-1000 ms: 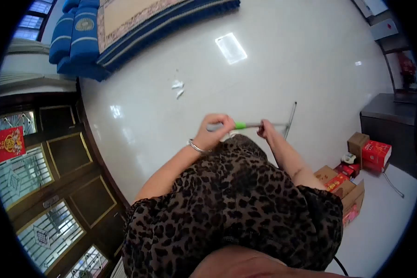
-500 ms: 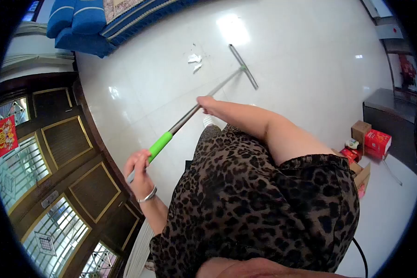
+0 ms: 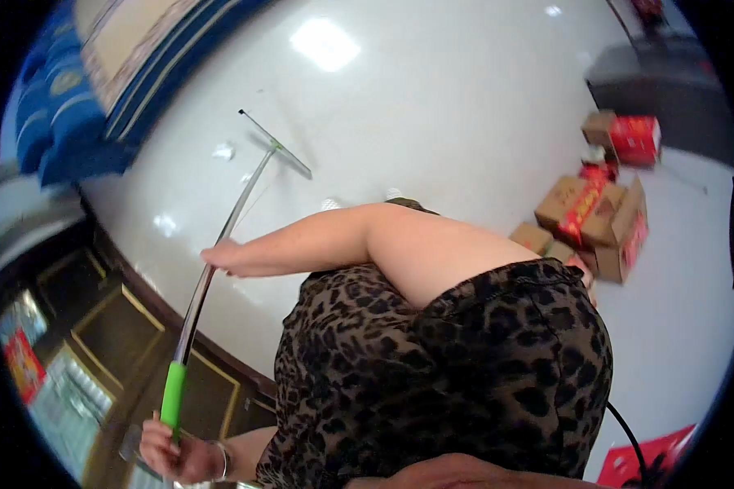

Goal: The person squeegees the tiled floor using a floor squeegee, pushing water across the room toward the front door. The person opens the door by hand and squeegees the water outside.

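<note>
A floor squeegee (image 3: 235, 213) with a long metal pole runs slantwise across the left half of the view. Its green grip (image 3: 172, 398) is at the lower end, where my left hand (image 3: 175, 452), with a bracelet at the wrist, is wrapped around it. Farther up, my right hand (image 3: 223, 257) is closed around the metal pole, its arm stretched across my body. The squeegee's thin wide head (image 3: 275, 144) is over the pale floor, a faint shadow beside it; whether it touches the floor I cannot tell. White scraps (image 3: 224, 151) lie left of the head.
A blue sofa (image 3: 77, 114) stands at the upper left, dark panelled doors (image 3: 122, 326) at the lower left. On the right, cardboard boxes (image 3: 575, 208) and a red box (image 3: 634, 138) sit on the floor near a dark cabinet (image 3: 661, 81). A black cable (image 3: 628, 432) hangs at the lower right.
My view has turned, bringing more boxes into sight. Both hands have shifted left and lower in view with the squeegee, whose pole is now steeper and whose head is nearer the scraps in view.
</note>
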Demonstrator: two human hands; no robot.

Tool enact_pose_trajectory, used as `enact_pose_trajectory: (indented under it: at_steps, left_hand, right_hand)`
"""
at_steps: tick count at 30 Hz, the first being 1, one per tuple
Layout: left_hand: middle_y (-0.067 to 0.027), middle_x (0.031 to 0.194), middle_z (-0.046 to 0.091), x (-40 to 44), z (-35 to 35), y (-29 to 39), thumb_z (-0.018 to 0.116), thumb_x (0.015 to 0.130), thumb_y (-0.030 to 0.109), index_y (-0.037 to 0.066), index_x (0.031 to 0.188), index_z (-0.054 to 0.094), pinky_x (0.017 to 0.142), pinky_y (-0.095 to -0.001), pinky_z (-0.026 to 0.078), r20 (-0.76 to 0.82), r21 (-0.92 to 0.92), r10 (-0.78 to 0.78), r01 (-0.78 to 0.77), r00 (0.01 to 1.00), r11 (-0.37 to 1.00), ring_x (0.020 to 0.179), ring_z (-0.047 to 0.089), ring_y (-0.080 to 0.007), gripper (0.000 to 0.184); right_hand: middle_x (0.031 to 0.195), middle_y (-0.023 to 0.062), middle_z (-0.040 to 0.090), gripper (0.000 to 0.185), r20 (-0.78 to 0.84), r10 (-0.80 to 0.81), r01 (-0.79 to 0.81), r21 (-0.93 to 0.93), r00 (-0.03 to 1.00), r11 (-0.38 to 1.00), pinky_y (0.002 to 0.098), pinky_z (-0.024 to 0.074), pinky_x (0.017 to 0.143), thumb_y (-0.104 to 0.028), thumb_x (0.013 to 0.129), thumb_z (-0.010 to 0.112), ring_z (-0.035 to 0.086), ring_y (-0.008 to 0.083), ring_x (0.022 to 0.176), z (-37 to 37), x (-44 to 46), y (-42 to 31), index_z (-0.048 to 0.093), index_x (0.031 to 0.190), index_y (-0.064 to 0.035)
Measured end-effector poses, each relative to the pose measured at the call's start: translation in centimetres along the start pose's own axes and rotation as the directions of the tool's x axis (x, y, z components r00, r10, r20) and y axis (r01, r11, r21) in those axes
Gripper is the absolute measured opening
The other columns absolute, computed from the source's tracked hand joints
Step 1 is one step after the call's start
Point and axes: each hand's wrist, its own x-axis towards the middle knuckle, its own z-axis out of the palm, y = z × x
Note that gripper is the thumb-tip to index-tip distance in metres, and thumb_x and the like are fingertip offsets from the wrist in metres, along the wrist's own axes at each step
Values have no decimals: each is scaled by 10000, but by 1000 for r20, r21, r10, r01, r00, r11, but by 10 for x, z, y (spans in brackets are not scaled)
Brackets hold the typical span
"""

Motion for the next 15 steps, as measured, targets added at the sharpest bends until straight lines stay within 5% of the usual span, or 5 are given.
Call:
enact_pose_trajectory:
  at_steps: [3,6,9,12,15]
  left_hand:
    - [-25,418,234,15,52,8,390,779,111,90,444,270,452,-279,339,-107,-174,77,-95,991,980,383,247,-137,356]
    - [-21,543,288,46,33,-12,423,760,177,80,560,342,805,-384,389,387,-259,-51,161,921,952,604,348,-161,237]
    - [-35,538,302,68,73,-33,426,756,159,45,564,365,753,-365,394,509,-177,5,98,861,979,581,355,-168,231]
    - [-54,547,360,71,102,-64,438,745,135,22,567,390,700,-346,398,643,-133,23,82,766,988,591,387,-177,217]
    - [-65,557,426,81,117,-123,480,724,68,31,540,371,657,-327,395,809,-283,65,290,584,914,585,414,-172,217]
  right_hand:
    - [667,110,498,263,-131,3,25,218,991,976,366,374,426,-268,661,528,472,203,522,-43,-39,-4,509,681,-7]
    - [697,111,504,292,-246,-10,80,278,969,957,367,393,455,-287,670,541,478,206,554,-103,-66,-9,511,735,-4]
    - [795,115,501,334,-393,54,145,458,918,877,345,419,532,-314,698,554,477,204,660,-160,-89,1,505,787,4]
    - [656,105,506,295,-631,101,351,549,770,759,353,392,457,-303,651,527,477,201,548,-196,-85,41,508,710,-14]
    - [598,83,469,262,-736,197,465,586,647,664,341,349,405,-284,655,527,422,180,481,-210,-46,85,493,668,-24]
